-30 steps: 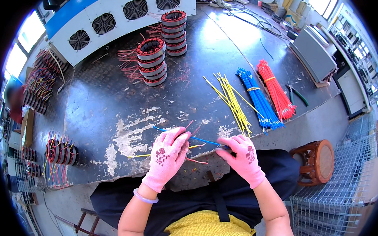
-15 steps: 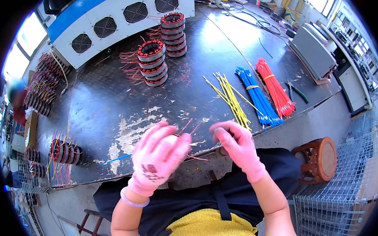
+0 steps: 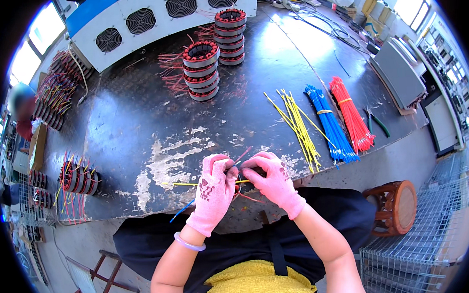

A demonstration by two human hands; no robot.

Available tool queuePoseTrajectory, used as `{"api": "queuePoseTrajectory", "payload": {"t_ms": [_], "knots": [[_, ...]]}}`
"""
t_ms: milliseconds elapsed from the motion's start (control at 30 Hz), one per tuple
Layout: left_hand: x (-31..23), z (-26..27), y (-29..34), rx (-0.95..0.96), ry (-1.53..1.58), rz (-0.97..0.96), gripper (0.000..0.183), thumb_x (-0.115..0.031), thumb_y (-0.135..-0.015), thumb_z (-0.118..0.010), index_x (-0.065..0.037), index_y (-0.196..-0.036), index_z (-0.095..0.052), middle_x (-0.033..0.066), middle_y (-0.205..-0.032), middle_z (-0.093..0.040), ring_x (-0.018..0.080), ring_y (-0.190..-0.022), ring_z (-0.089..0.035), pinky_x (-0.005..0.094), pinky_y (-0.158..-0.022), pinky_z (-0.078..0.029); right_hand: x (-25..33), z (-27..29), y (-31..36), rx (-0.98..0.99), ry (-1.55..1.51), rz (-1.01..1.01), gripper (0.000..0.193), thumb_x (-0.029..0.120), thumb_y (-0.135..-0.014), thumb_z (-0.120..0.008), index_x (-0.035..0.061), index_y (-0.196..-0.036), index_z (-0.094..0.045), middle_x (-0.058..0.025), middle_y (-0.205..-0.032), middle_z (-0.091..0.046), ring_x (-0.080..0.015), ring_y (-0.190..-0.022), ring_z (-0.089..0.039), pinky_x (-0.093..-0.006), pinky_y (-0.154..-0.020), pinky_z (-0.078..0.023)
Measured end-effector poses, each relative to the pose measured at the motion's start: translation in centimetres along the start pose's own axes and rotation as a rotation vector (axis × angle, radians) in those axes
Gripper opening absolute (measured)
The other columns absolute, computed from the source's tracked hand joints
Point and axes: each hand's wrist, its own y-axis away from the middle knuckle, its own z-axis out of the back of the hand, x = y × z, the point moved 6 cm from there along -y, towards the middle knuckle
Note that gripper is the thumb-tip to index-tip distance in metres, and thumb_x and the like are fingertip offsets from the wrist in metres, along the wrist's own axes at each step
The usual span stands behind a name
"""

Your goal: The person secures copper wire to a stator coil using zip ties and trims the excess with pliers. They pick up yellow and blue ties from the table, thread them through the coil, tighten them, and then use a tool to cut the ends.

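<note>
Both hands, in pink gloves, meet at the near edge of the dark bench (image 3: 141, 124), close in front of the person's body. The left hand (image 3: 214, 191) is curled closed around a small bunch of thin wires (image 3: 187, 184), and the right hand (image 3: 273, 180) is closed too, its fingertips pinching the same bunch where the two hands touch.

The wires lie mostly across the view, their long axis running left to right along the bench edge. A yellow strand sticks out level to the left of the left hand, a blue strand (image 3: 181, 211) slants down and left past the bench edge, and a red strand (image 3: 243, 155) pokes up and to the right from between the hands (its tip points away from the person).

Further out on the bench, to the right, three bundles of cut wire lie side by side: yellow (image 3: 297, 124), blue (image 3: 327, 123) and red (image 3: 351, 114), each fanning from far-left to near-right. A pair of pliers (image 3: 375, 122) lies just beyond the red bundle.

Two stacks of wound stator cores stand at the far middle, a nearer one (image 3: 201, 70) and a farther one (image 3: 231, 29), with red leads trailing leftward. More cores (image 3: 75, 178) with coloured leads sit at the left end of the bench. A round wooden stool (image 3: 397, 207) stands to the person's right, below bench level.
</note>
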Motion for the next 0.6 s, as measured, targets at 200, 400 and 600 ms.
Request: {"api": "queuePoseTrajectory", "payload": {"t_ms": [200,400,600], "knots": [[-0.9,0.4,-0.8,0.166,0.017,-0.123,0.016,0.004,-0.092,-0.064,0.001,-0.107,-0.062,0.0139,-0.114,-0.059,0.0259,-0.093,-0.067,0.0337,-0.077,-0.057,1.7,2.4,2.3,-0.187,0.177,0.146,0.011,0.011,-0.082,-0.076,0.0105,-0.093,-0.074,-0.0068,-0.097,-0.069,-0.0291,-0.098,-0.062,-0.0402,-0.088,-0.049],[-1.1,0.4,-1.0,0.189,0.069,-0.02,0.018,0.005,-0.091,-0.063,-0.001,-0.108,-0.064,0.0114,-0.113,-0.06,0.0255,-0.091,-0.071,0.0336,-0.078,-0.057,-0.2,5.8,3.0,-0.202,0.37,0.162,0.025,0.004,-0.089,-0.062,0.0074,-0.113,-0.07,-0.0094,-0.114,-0.069,-0.0305,-0.108,-0.063,-0.0427,-0.096,-0.048],[-1.0,1.0,-1.6,0.123,0.037,-0.05,0.015,0.001,-0.093,-0.064,-0.001,-0.107,-0.063,0.0134,-0.113,-0.059,0.029,-0.088,-0.067,0.0366,-0.077,-0.056,-0.9,4.9,6.4,-0.022,0.582,0.283,0.034,0.004,-0.086,-0.064,0.0085,-0.119,-0.066,-0.0077,-0.126,-0.065,-0.03,-0.122,-0.058,-0.0456,-0.102,-0.047]]}}
